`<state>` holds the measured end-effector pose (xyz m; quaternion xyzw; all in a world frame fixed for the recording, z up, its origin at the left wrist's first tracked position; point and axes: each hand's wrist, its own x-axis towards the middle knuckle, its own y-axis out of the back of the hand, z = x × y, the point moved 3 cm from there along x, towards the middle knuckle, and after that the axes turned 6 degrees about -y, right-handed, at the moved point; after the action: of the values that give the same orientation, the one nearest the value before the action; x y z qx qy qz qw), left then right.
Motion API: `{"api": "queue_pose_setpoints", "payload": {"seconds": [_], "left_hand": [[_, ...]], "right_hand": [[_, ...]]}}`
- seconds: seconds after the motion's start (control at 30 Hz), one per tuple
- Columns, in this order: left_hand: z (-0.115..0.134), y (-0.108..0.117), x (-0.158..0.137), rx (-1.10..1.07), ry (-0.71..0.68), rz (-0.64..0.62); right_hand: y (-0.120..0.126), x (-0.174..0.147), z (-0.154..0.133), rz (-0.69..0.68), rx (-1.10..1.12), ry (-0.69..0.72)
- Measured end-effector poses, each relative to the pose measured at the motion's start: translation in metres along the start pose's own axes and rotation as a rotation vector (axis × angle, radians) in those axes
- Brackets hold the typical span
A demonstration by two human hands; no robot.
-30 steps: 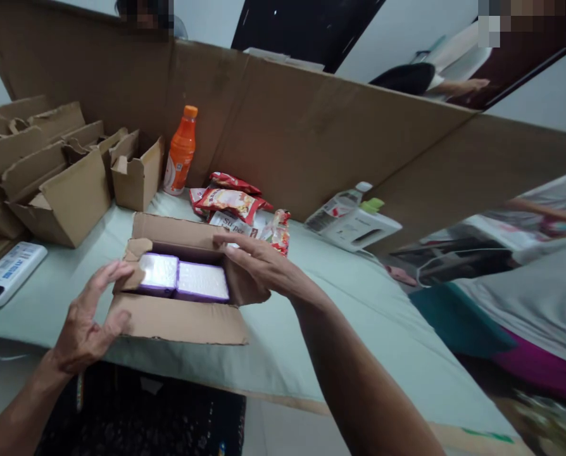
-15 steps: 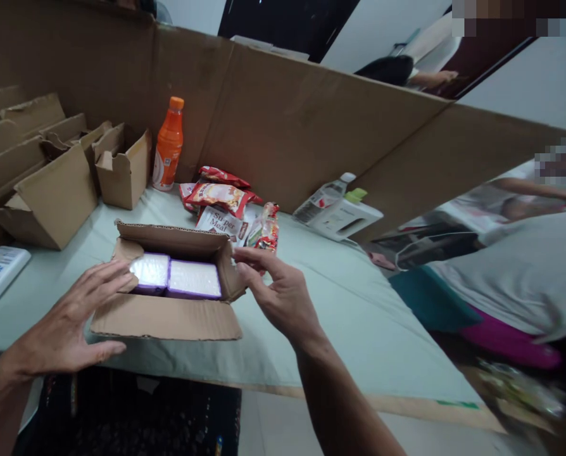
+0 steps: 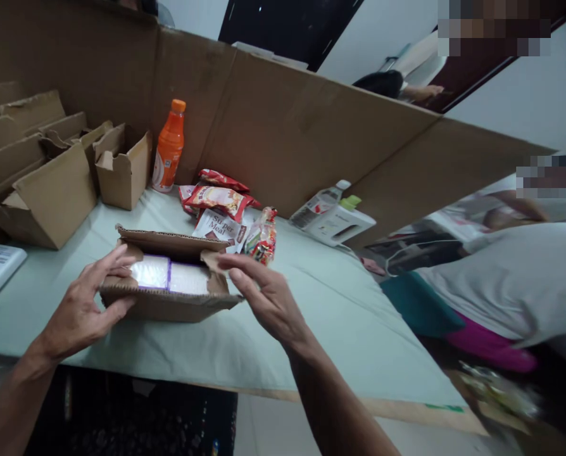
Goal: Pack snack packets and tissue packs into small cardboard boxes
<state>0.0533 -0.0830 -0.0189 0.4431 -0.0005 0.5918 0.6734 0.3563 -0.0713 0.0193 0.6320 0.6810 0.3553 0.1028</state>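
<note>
Brown cardboard lay under the left hand (image 3: 86,304), which was spread, its thumb against the long near flap and its fingers well parted from it over the left end; the right hand (image 3: 268,297) had its fingers stretched to the small right end flap (image 3: 211,261), thumb apart, and from my distant post I saw neither one clenched. Between them stood the open, oblong brown corrugated box (image 3: 181,310), near the front edge of the pale green cloth (image 3: 330,316). Inside it I saw two white-topped, purple-edged blocks (image 3: 150,273), side by side, the left one glossy. I judged the walls stiff but the flaps springy at their creases, liable to dent or tear if pinched hard; the cardboard looked dry and grippy, while the glossy blocks would probably slide. Weight I could not read, though I guessed light to middling. For a sure hold I favoured flat palms low on both short end walls, rather than the flaps alone. Beyond the box lay a white printed "Super Meal" pouch (image 3: 215,228) and shiny red snack packets (image 3: 219,201), with an orange plastic bottle (image 3: 169,145) upright farther left, near the tall brown cardboard partition (image 3: 283,120).
</note>
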Motion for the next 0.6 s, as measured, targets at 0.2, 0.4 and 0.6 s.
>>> {"api": "queue_pose_setpoints", "payload": {"seconds": [0.2, 0.4, 0.6], "left_hand": [[0.008, -0.004, 0.006, 0.266, -0.151, 0.211], [-0.005, -0.011, 0.009, 0.321, -0.311, -0.020], [-0.016, -0.012, 0.012, 0.281, -0.327, -0.029]], "right_hand": [[-0.010, 0.020, -0.004, 0.108, -0.252, 0.204], [-0.033, -0.001, 0.009, -0.318, -0.471, 0.269], [-0.032, 0.019, 0.004, -0.420, -0.638, 0.375]]}}
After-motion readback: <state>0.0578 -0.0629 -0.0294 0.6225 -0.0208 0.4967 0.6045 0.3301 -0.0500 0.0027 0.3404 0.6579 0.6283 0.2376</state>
